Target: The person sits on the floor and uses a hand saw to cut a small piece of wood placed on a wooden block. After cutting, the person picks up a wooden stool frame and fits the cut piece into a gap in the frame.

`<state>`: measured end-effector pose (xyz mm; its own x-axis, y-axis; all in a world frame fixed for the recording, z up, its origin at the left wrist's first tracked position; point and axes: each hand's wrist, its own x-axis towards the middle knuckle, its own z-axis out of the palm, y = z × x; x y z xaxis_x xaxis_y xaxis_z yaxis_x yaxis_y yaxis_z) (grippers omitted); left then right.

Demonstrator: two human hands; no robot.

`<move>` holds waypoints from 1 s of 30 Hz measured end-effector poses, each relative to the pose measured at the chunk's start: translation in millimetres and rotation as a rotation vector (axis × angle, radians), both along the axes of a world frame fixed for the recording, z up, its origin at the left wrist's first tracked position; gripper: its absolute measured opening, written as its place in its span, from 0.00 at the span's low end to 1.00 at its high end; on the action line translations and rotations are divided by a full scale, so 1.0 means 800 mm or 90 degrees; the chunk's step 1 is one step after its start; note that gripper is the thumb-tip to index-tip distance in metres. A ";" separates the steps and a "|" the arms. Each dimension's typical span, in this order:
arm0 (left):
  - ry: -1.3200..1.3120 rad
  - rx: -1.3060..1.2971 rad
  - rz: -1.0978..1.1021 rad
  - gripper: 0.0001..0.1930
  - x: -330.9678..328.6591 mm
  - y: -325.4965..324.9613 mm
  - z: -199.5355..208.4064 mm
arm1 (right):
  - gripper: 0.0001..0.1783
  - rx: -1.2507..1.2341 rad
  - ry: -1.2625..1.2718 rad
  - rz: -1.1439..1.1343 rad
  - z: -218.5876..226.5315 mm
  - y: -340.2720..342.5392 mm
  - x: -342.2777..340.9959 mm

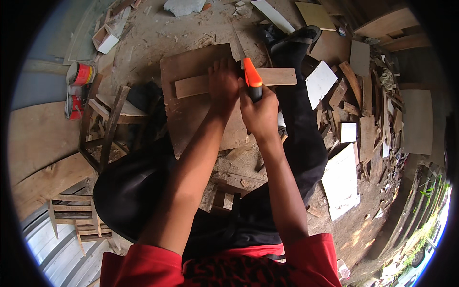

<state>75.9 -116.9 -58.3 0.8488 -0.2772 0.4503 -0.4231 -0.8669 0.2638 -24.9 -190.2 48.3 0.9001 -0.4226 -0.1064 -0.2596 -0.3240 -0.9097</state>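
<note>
In my right hand (261,113) is a handsaw (252,74), its orange and black handle wrapped by my fingers. The thin blade points away from me, crossing a narrow wooden strip (193,86). That strip lies crosswise on a dark brown wooden board (193,117), with its right end sticking out past the board. Just left of the saw, my left hand (223,82) grips the strip and presses it against the board. The blade's lower part and its contact with the wood are partly hidden by the handle and my hand.
My outstretched leg (306,143) lies right of the board. Beyond it spreads a heap of wood offcuts (351,107) and white panels (340,179). On the left stand a wooden frame (112,126) and red cans (81,75). A pale stone block (184,5) sits at the far side.
</note>
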 end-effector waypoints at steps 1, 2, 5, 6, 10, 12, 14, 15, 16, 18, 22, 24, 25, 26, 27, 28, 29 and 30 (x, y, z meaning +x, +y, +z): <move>0.004 -0.008 0.006 0.11 0.001 -0.001 -0.001 | 0.12 0.005 -0.041 -0.006 -0.005 0.003 -0.008; 0.012 -0.017 0.013 0.11 -0.002 -0.001 0.001 | 0.11 0.009 -0.078 -0.011 -0.012 0.007 -0.030; 0.001 -0.041 0.002 0.09 -0.007 -0.001 0.006 | 0.08 0.066 -0.013 -0.018 0.010 0.016 -0.131; -0.008 -0.051 -0.011 0.08 -0.008 -0.003 0.007 | 0.08 0.069 -0.002 -0.027 0.024 0.020 -0.168; -0.008 -0.077 0.010 0.10 -0.002 0.001 0.002 | 0.06 0.051 0.023 -0.004 0.078 0.026 -0.228; -0.030 -0.075 0.021 0.11 0.001 -0.003 0.003 | 0.06 0.069 0.009 -0.013 0.071 0.021 -0.197; -0.011 -0.068 0.025 0.11 -0.001 0.001 0.007 | 0.08 0.098 -0.015 -0.019 0.044 0.010 -0.149; -0.008 -0.069 0.024 0.11 0.002 -0.002 0.009 | 0.10 0.076 -0.008 -0.016 0.028 -0.004 -0.108; 0.019 -0.047 0.021 0.12 0.002 -0.010 0.009 | 0.12 0.080 -0.035 -0.015 0.017 -0.014 -0.072; 0.033 -0.027 0.018 0.13 0.002 -0.020 0.001 | 0.14 0.110 -0.041 -0.015 0.005 -0.024 -0.041; -0.024 -0.020 0.044 0.14 0.009 0.004 -0.007 | 0.11 0.036 -0.035 0.036 0.018 0.004 -0.096; -0.021 -0.044 0.025 0.12 0.000 -0.002 -0.001 | 0.07 0.075 -0.019 -0.002 0.023 0.007 -0.169; -0.019 -0.059 0.010 0.12 0.002 -0.008 0.003 | 0.05 0.091 0.025 -0.004 0.037 0.006 -0.206; -0.011 -0.080 0.009 0.14 0.005 -0.011 0.000 | 0.05 0.093 0.037 -0.010 0.056 0.009 -0.234; -0.018 -0.075 0.007 0.14 0.006 -0.010 -0.002 | 0.05 0.025 0.046 0.013 0.076 0.010 -0.248; -0.028 -0.071 0.007 0.15 0.010 -0.008 -0.003 | 0.04 0.012 0.057 0.017 0.082 0.009 -0.257; -0.038 -0.067 0.008 0.15 0.011 -0.006 -0.003 | 0.04 -0.001 0.067 0.023 0.084 0.009 -0.261; -0.020 -0.047 0.010 0.14 0.006 0.002 -0.003 | 0.05 0.056 0.045 0.002 0.076 0.010 -0.251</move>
<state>81.0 -115.6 -61.0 0.8379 -0.2289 0.4956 -0.4183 -0.8525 0.3134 -225.7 -182.3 109.1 0.8904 -0.4057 -0.2066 -0.3237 -0.2452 -0.9138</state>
